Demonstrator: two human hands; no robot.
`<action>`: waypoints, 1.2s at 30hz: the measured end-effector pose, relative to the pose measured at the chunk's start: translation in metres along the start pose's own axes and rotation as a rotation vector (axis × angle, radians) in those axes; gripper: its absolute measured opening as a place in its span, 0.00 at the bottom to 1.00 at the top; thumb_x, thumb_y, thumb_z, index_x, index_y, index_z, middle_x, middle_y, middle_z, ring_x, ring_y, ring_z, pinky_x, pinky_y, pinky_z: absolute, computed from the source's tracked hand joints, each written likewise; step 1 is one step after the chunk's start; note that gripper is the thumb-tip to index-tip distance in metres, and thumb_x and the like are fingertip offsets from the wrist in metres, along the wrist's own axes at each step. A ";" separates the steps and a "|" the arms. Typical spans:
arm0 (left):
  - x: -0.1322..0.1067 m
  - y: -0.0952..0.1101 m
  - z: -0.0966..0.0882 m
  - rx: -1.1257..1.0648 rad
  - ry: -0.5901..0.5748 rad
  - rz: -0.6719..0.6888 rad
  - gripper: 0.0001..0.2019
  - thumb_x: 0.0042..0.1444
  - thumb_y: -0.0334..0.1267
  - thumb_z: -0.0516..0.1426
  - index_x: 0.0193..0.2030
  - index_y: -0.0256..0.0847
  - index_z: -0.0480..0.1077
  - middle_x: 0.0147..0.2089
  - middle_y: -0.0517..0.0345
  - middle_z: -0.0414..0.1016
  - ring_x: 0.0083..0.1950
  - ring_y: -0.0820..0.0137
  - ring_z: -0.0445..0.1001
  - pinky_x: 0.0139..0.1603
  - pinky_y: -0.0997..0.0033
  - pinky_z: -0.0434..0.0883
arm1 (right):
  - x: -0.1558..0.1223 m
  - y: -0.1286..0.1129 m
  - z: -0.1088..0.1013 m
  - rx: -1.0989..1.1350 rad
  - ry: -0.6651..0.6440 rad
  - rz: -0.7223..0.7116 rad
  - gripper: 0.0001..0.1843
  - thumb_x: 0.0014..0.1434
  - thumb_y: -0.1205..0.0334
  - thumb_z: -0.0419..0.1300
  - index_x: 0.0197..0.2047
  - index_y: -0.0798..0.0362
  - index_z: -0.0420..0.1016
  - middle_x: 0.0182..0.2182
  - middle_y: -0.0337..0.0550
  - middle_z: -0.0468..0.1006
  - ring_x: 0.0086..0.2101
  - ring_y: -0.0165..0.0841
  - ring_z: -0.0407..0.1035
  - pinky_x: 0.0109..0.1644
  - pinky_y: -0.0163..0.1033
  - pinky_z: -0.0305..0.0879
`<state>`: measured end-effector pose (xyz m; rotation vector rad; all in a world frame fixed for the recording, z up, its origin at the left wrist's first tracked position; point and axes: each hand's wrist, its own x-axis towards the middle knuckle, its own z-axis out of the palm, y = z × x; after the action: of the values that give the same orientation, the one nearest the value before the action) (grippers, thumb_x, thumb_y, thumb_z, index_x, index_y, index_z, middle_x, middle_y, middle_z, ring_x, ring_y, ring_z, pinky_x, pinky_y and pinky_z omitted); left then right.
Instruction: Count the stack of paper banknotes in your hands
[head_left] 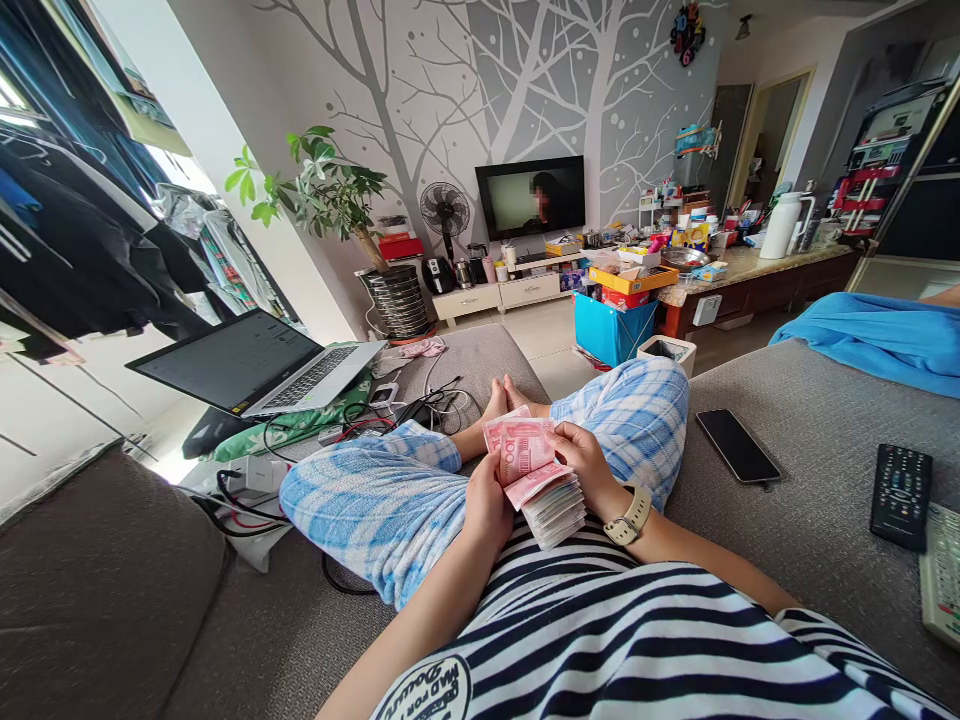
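I sit cross-legged on a grey sofa (810, 440) in blue checked trousers and a striped shirt. Both hands hold a thick stack of pink banknotes (536, 485) over my lap. My left hand (486, 505) grips the stack from the left side, fingers closed around it. My right hand (589, 465), with a pale watch on the wrist, is closed on the upper notes and bends some of them up and away from the stack.
A black phone (737, 446) and two remote controls (901, 496) lie on the sofa to my right. To my left are an open laptop (259, 365), chargers and tangled cables (352, 425). Beyond my feet are a TV (531, 197), a fan, a potted plant and a cluttered counter.
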<state>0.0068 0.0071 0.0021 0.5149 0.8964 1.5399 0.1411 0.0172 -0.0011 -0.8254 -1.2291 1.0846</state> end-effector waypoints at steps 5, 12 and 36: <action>0.002 -0.001 -0.002 0.014 -0.023 0.009 0.06 0.48 0.33 0.57 0.32 0.34 0.74 0.31 0.52 0.78 0.32 0.67 0.76 0.38 0.66 0.74 | 0.000 0.002 -0.001 0.008 -0.015 -0.022 0.15 0.55 0.52 0.60 0.24 0.53 0.67 0.20 0.34 0.62 0.23 0.28 0.53 0.28 0.35 0.51; 0.000 0.000 -0.001 0.062 -0.090 0.022 0.06 0.46 0.36 0.59 0.31 0.37 0.74 0.29 0.53 0.78 0.31 0.66 0.75 0.37 0.66 0.73 | -0.001 0.004 -0.001 0.034 -0.012 -0.025 0.14 0.55 0.53 0.60 0.25 0.53 0.68 0.20 0.33 0.63 0.23 0.28 0.54 0.28 0.35 0.52; -0.005 0.004 0.000 0.045 -0.128 -0.007 0.09 0.38 0.34 0.65 0.28 0.37 0.70 0.24 0.60 0.73 0.25 0.71 0.71 0.34 0.68 0.70 | 0.002 -0.003 0.002 0.135 0.033 0.007 0.15 0.49 0.53 0.66 0.32 0.51 0.65 0.18 0.31 0.67 0.21 0.27 0.59 0.27 0.35 0.54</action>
<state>0.0046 0.0026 0.0060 0.6348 0.8342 1.4660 0.1395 0.0178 0.0029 -0.7422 -1.1136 1.1421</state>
